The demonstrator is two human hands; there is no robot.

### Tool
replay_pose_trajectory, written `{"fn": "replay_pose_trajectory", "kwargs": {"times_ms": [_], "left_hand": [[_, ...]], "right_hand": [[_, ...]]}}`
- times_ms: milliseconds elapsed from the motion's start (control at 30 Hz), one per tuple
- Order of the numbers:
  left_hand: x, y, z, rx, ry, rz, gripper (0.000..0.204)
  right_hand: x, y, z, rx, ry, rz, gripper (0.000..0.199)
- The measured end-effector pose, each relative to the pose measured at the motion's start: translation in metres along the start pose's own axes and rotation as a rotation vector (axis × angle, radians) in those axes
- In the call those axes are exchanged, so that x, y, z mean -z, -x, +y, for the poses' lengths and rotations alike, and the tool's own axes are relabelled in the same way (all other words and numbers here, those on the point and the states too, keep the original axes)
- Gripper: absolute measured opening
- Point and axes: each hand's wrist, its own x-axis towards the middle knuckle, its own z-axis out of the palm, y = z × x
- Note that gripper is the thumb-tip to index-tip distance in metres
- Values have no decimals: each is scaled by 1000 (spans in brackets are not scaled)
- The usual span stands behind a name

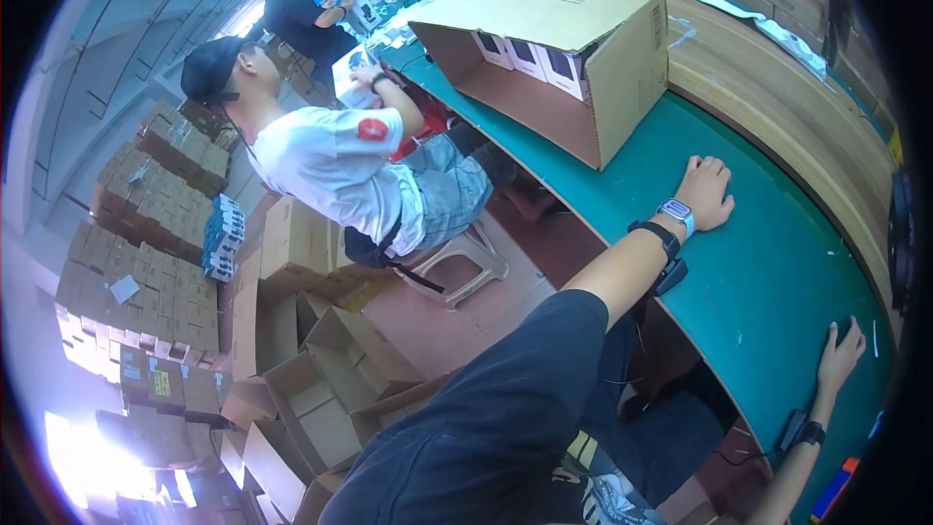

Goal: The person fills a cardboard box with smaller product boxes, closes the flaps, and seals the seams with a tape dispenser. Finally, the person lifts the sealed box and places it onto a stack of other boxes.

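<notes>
At one o'clock you have small dark print on the large open-fronted brown cardboard carton [544, 2]; at three, light digits on your square-faced wristwatch [673, 208]; at eight, a yellow rectangular label [162, 384], too small to read.

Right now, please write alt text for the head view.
Left hand and right hand, seemingly empty, over a green tabletop; near the left hand stands an open cardboard box with white packages. A co-worker sits on a stool.

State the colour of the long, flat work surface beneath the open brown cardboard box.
The long, flat work surface is teal green, showing best in the head view.
</notes>
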Motion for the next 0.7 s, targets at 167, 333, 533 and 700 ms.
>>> {"fn": "replay_pose_trajectory", "kwargs": {"times_ms": [167,333,533,700], "left_hand": [[1,1,-1,9,9,0,27],[2,1,0,10,15,-3,27],[2,3,-2,12,17,4,26],[1,2,0,-1,0,13,26]], "right_hand": [[-5,-3,-1,13,-62,-66,46],[1,-2,-4,17,-77,-64,43],[-3,-1,-2,39,-71,-27,41],[4,1,-6,30,-49,-15,40]]}}
